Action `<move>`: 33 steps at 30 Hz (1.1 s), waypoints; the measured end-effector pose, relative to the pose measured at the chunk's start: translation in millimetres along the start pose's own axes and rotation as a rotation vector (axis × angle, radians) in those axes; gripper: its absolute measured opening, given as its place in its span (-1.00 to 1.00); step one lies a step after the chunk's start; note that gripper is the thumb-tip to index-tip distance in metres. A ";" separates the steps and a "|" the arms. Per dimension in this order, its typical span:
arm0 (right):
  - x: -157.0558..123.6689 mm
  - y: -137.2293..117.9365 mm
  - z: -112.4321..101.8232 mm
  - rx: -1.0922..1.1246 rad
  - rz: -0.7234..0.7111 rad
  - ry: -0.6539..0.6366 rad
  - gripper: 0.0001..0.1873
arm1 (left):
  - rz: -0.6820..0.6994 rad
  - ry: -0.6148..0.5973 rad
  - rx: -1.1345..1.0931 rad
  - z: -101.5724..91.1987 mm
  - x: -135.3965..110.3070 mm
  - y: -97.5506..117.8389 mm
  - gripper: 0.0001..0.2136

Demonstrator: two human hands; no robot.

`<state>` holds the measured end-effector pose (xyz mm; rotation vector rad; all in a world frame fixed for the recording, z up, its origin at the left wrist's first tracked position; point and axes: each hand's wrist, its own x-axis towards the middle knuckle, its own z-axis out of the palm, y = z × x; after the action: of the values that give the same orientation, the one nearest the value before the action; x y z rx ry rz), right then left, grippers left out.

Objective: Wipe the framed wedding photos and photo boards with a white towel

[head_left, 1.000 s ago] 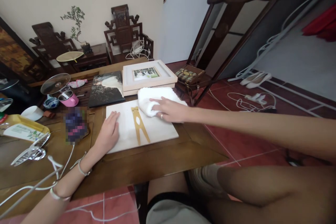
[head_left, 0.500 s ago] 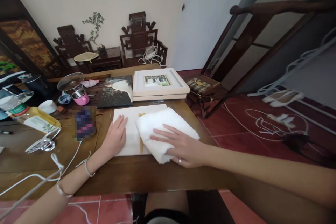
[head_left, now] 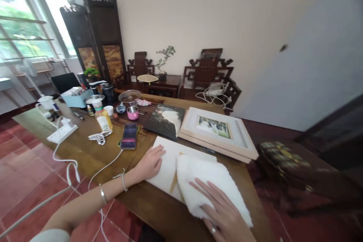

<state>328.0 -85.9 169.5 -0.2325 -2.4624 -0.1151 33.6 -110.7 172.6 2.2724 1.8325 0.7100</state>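
Observation:
A white board with a tan stand strip lies flat on the wooden table. My left hand rests flat on the board's left edge, fingers together and stretched out. My right hand lies flat with fingers spread on a folded white cloth, which covers the board's right half near the table's front edge. A ring shows on that hand.
Behind the board lie a white picture frame and a dark photo panel. A phone on a cable, a hair clip, a pink cup, a bottle, a power strip and tea things stand to the left. Carved chairs line the wall.
My right hand has dragged the cloth from the board's far end down to its near right edge. The view has swung left and up. My left hand has stayed on the board.

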 end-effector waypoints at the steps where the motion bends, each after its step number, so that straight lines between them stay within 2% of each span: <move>1: 2.8 -10.1 -12.6 -0.018 -0.009 0.017 -0.84 | 0.002 0.017 -0.004 -10.3 -9.0 11.9 -0.60; 4: 3.6 -31.9 -48.7 -0.045 -0.041 0.072 -0.77 | -0.034 0.127 0.003 -30.9 -29.1 46.5 -0.63; 8: -8.1 -36.1 -87.3 -0.026 -0.049 0.093 -0.73 | -0.077 0.223 0.024 -37.5 -31.6 84.4 -0.65; 12: -24.0 -12.7 -112.0 -0.019 -0.023 0.083 -0.70 | -0.139 0.340 0.045 -31.4 -9.8 111.7 -0.66; 16: -43.3 35.6 -123.4 0.019 -0.002 0.072 -0.73 | -0.292 0.503 0.124 -16.0 31.2 127.1 -0.62; 17: -49.3 50.7 -124.9 0.037 0.005 0.067 -0.72 | -0.378 0.546 0.221 -10.6 44.7 128.8 -0.61; 19: -62.0 82.5 -127.0 0.066 0.025 0.057 -0.71 | -0.538 0.553 0.399 0.8 74.8 129.4 -0.53; 24: -88.4 156.7 -126.7 0.081 0.047 -0.006 -0.74 | -0.892 0.456 0.680 21.4 152.2 116.6 -0.26; 26: -94.1 180.2 -122.3 0.095 0.050 -0.015 -0.77 | -0.971 0.320 0.682 23.3 177.5 108.1 -0.26; 28: -97.5 200.2 -115.4 0.115 0.061 0.004 -0.79 | -0.998 0.219 0.646 22.5 199.2 99.2 -0.17; 33: -105.2 243.2 -98.5 0.150 0.098 0.038 -0.87 | -1.155 0.151 0.511 20.5 245.6 78.4 -0.02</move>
<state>516.4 124.2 187.1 -0.2825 -2.4037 0.1060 148.5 106.9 252.1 0.8988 3.0886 0.1953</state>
